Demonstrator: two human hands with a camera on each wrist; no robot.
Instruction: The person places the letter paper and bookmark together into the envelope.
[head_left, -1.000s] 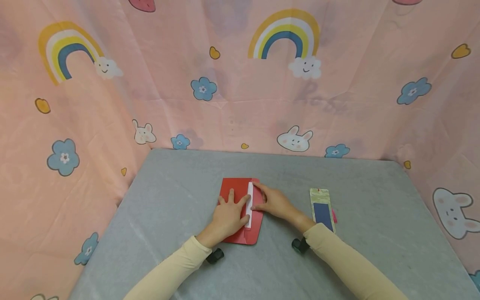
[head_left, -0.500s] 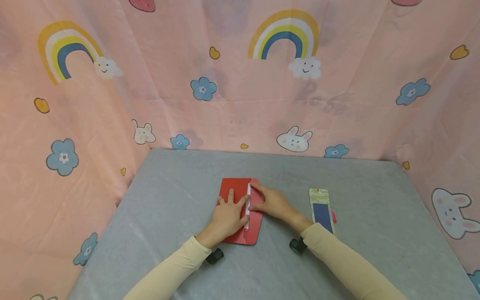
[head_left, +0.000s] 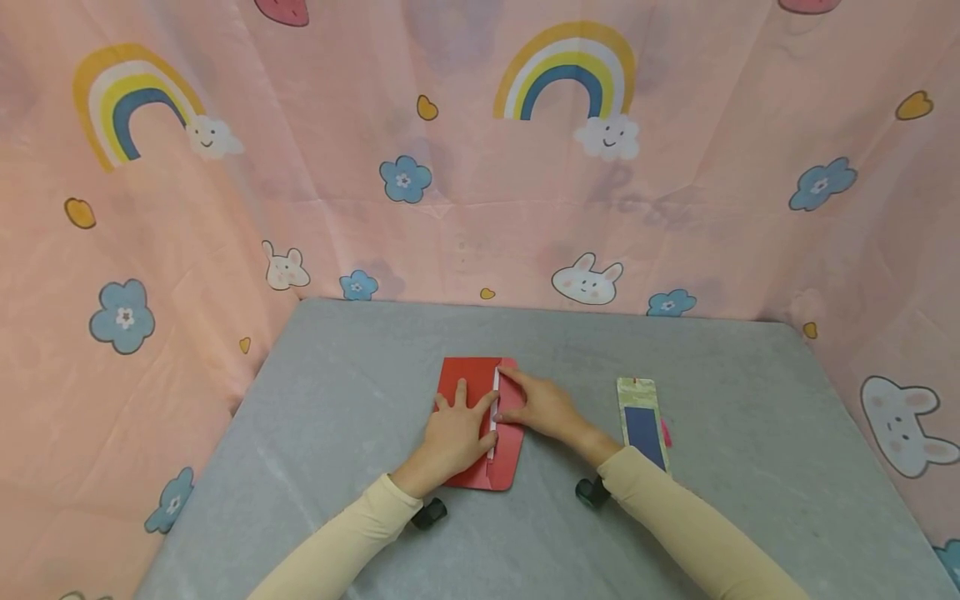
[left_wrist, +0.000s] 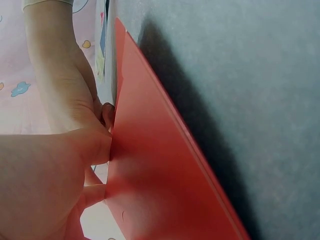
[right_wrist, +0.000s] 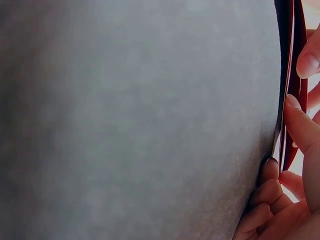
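Observation:
A red paper envelope lies on the table, its lighter flap folded out to the right. Along the opening shows a narrow white strip, apparently the edge of a paper or card mostly hidden by the red front. My left hand rests on the envelope with spread fingers, thumb and index fingertip beside the strip. Over the flap, my right hand touches the strip's edge with index fingertip and thumb set apart. The right wrist view shows its other fingers curled low; I cannot tell whether they pinch anything.
Right of the right forearm lies a pale green packet with a dark blue panel, partly covered by the sleeve, with something pink beside it. The grey table ends at a pink patterned curtain behind.
The white strip has grown narrower as my right fingertips moved slightly left against it. My left hand has stayed in place on the envelope.

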